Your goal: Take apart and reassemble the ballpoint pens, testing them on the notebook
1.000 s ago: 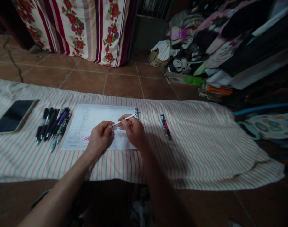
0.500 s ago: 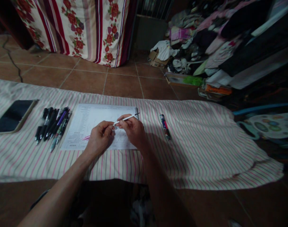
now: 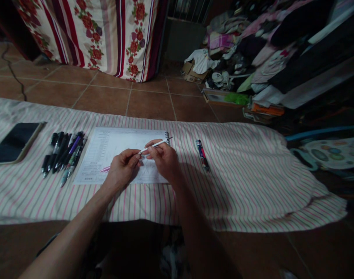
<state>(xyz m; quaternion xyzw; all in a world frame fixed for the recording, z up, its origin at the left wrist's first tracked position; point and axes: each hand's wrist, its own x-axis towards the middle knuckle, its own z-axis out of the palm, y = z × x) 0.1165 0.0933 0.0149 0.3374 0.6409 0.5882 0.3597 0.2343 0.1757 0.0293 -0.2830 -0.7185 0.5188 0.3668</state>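
Over the sheet of paper, my right hand [image 3: 165, 157] pinches a slim white pen [image 3: 158, 143], whose thin dark tip points up and to the right. The fingertips of my left hand [image 3: 123, 164] are closed at the pen's lower left end, and what exactly lies between them is partly hidden. A pink pen-like piece [image 3: 105, 169] shows beside my left wrist, its other end hidden by the hand. Beneath both hands is a spiral notebook [image 3: 98, 155] with a printed sheet. Its wire coil [image 3: 167, 135] is at the upper right corner.
Several pens [image 3: 65, 151] lie bunched left of the notebook, beside a dark-screened tablet or phone [image 3: 16, 142]. A dark pen with red and blue parts [image 3: 202, 155] lies to the right. Everything rests on a striped cloth [image 3: 252, 174]. Clothes [image 3: 241, 50] are heaped beyond.
Almost nothing differs. Both hands keep their grip on the white pen, and the view has shifted very slightly.
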